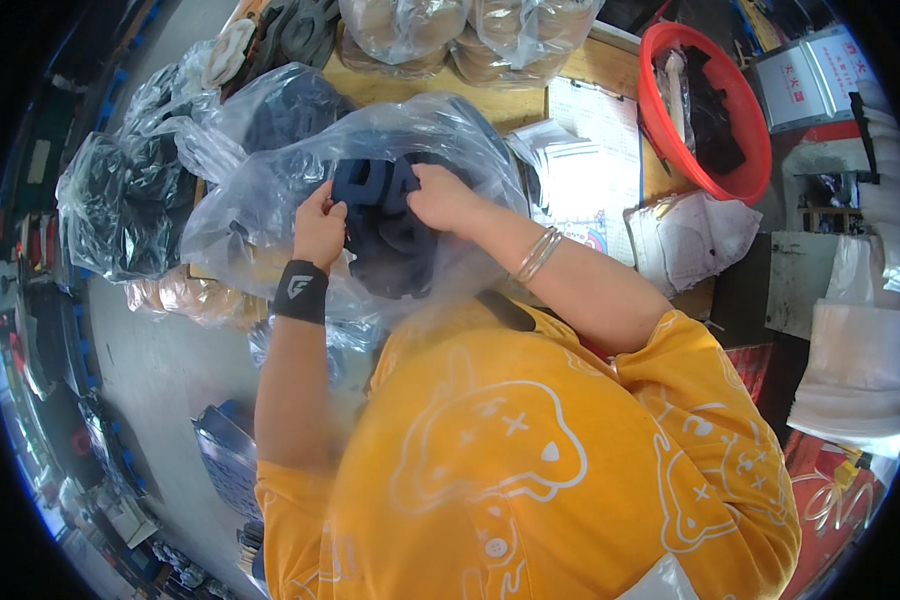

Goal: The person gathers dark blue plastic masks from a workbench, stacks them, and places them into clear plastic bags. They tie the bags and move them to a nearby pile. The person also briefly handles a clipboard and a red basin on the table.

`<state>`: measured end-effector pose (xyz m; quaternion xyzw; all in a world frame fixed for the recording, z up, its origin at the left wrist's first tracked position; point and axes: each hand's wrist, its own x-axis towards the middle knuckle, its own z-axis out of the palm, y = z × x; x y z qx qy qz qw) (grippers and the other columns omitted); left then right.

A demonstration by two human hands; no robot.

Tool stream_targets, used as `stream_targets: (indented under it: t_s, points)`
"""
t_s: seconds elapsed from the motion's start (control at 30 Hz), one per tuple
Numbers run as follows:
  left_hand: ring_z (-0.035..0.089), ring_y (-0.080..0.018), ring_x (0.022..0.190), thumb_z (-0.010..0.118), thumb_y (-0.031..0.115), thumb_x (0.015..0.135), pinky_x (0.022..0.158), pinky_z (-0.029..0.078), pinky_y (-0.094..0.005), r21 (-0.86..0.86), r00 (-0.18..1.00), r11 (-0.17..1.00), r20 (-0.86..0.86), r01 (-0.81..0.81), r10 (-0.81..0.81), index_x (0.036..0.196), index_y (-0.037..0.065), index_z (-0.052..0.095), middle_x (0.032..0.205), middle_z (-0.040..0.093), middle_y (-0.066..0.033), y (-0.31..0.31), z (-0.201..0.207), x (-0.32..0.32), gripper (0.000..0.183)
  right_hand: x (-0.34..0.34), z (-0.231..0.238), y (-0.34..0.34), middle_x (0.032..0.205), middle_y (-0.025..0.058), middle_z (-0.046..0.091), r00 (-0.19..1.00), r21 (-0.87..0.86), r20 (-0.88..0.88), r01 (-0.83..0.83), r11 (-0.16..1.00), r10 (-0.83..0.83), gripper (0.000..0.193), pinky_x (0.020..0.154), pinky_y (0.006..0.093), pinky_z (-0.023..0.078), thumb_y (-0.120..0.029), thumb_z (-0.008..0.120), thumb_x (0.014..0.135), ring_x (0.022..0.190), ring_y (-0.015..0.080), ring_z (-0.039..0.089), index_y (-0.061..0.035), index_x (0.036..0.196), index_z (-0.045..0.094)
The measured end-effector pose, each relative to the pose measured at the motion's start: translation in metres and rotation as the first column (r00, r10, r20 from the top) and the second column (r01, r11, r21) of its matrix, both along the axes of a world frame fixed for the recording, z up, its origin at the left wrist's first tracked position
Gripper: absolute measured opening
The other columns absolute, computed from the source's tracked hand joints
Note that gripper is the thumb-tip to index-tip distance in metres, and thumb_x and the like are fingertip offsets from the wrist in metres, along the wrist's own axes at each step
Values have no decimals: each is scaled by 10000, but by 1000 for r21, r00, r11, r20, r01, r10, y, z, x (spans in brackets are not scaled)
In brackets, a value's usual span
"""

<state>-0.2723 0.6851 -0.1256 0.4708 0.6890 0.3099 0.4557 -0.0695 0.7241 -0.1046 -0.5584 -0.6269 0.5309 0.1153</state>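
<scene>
A large clear plastic bag [260, 190] is laid on the wooden surface [390, 88] and serves as the reference point. Dark blue moulded pieces [395, 265] are contained at its open side, nearest the wearer. The upper dark blue piece [362, 185] is located in the bag's opening. Its left edge is pinched between the thumb and fingers of the left hand [320, 225]. The fingers of the right hand [440, 198] are curled against the dark blue material at the right; whether they are pressed together cannot be told. Printed sheets [610, 150] are positioned just right of the bag, a red basin [750, 110] farther right, and bagged tan pieces [405, 30] behind it.
</scene>
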Motion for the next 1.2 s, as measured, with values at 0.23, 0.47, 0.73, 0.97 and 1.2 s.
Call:
stream_targets:
  t_s: [0.23, 0.47, 0.73, 0.97, 1.2]
  points:
    - [592, -358, 983, 568, 123, 844, 871, 445, -386, 204, 971, 979, -236, 25, 25, 1287, -35, 479, 1075, 624, -205, 0, -23, 15, 479, 26, 29, -19, 1038, 230, 647, 956, 206, 251, -205, 957, 151, 446, 891, 449, 461, -189, 570, 863, 1055, 424, 566, 70, 1205, 449]
    - [524, -410, 1144, 542, 131, 848, 973, 399, -392, 7, 983, 1000, -181, 13, -11, 1299, -68, 450, 1196, 561, -294, 13, -33, 21, 502, 44, 51, -57, 1165, 244, 601, 839, -44, 230, -497, 867, 493, 563, 917, 430, 464, -205, 565, 857, 1060, 401, 577, 88, 1314, 414]
    - [445, -392, 1250, 547, 281, 876, 1057, 330, -408, -2, 949, 990, -283, 142, -137, 1361, -103, 355, 1325, 469, -302, 11, -3, 29, 647, 53, 72, -56, 1181, 198, 612, 769, -164, 286, -548, 820, 572, 615, 995, 456, 406, -340, 615, 824, 1098, 354, 578, -2, 1319, 473]
    - [524, -399, 1160, 596, 553, 833, 1037, 350, -434, -427, 420, 725, -609, 540, -672, 1315, -26, 454, 1198, 581, -261, -36, 90, -2, 766, 101, 129, -64, 1060, 152, 662, 469, -216, 496, -749, 627, 731, 572, 1028, 537, 314, -458, 634, 800, 1060, 327, 594, -98, 1238, 564]
    - [608, -353, 822, 646, 457, 816, 727, 461, -442, -481, 26, 424, -638, 767, -770, 1111, 99, 631, 888, 634, -168, -33, 245, -7, 464, 133, 212, -30, 760, 151, 662, 332, 142, 902, -832, 536, 276, 99, 659, 420, 520, -100, 602, 729, 772, 298, 667, -35, 754, 672]
